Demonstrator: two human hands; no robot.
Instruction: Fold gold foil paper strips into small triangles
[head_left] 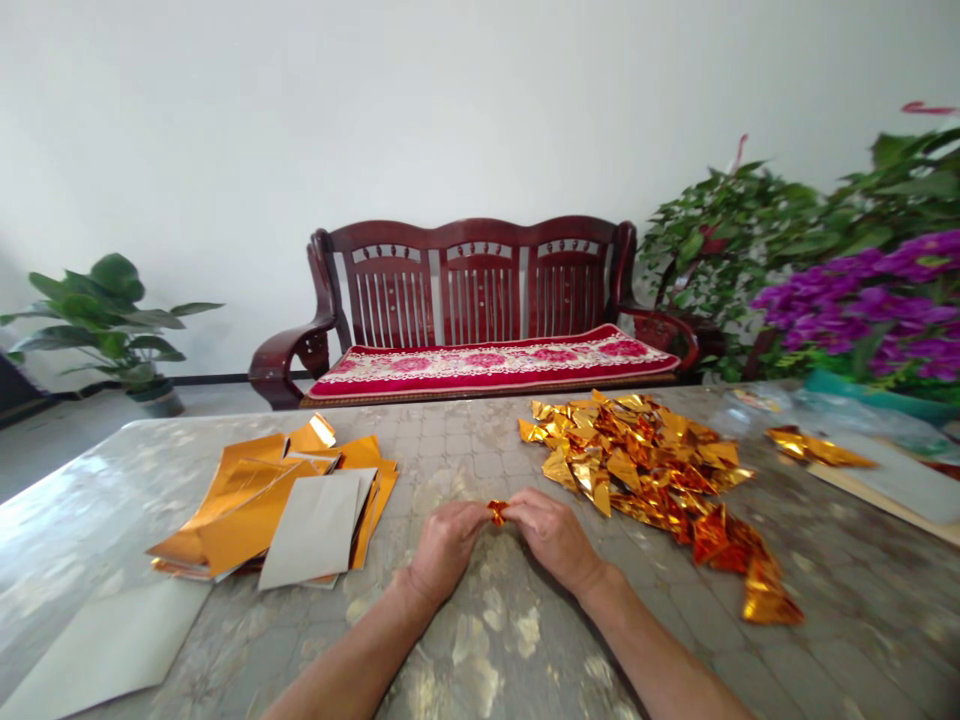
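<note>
A: What is shown, taken from the largest down?

B: A pale wall is seen at the back, and the foreground is filled by a patterned table. Between them is set a dark red wooden bench, its seat covered by a red floral runner.

A: And at the sides?

B: Leafy plants and purple flowers are seen at the right, and 1 potted plant at the left.

A: How is the tabletop covered?

B: A heap of folded foil pieces is spread at the right. At the left, gold sheets are piled loosely, partly covered by a grey sheet; another pale sheet is laid nearer the front edge.

A: And the 2 hands?

B: Between pile and heap, 1 small foil piece is pinched from its 2 sides, by the fingertips of the left hand and of the right hand.
</note>
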